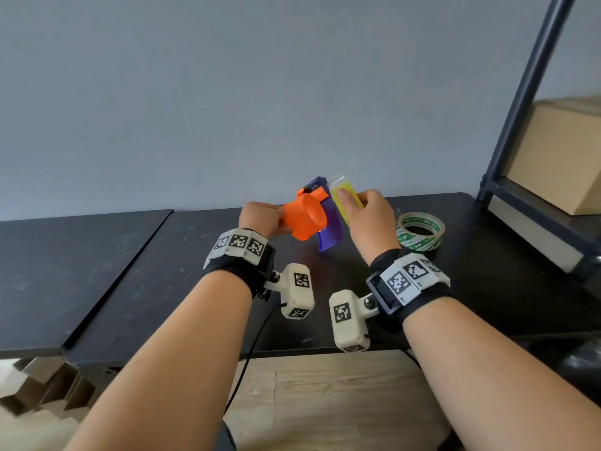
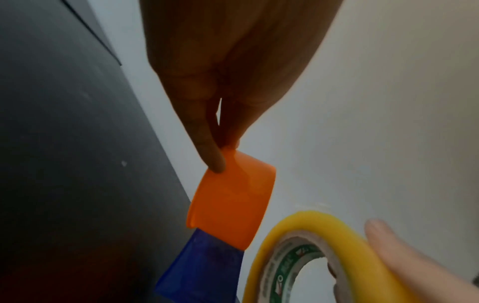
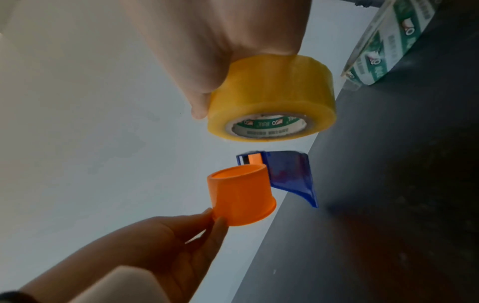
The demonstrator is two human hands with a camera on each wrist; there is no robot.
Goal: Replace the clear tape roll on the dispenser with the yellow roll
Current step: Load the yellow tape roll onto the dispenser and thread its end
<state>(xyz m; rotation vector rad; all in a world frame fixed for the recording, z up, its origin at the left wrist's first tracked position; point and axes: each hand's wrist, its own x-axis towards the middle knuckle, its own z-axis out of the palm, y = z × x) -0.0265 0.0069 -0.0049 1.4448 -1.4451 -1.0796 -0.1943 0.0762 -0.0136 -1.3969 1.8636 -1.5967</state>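
Observation:
My left hand [image 1: 260, 218] pinches the rim of the dispenser's orange hub [image 1: 304, 218], held above the black table; its blue guard [image 1: 327, 222] hangs behind the hub. The hub [image 3: 242, 199] is bare, with no roll on it, and fingers [image 2: 210, 151] grip its edge [image 2: 230, 201]. My right hand [image 1: 366, 213] grips the yellow tape roll [image 1: 346, 198] just right of the dispenser, apart from the hub. In the right wrist view the yellow roll [image 3: 272, 96] hovers over the hub's open end. The clear roll [image 1: 420, 231] with green print lies flat on the table at the right.
A dark metal shelf frame [image 1: 527, 102] with a cardboard box [image 1: 559, 157] stands at the right end of the black table [image 1: 162, 255]. A grey wall rises close behind. A second black tabletop [image 1: 48, 271] adjoins on the left.

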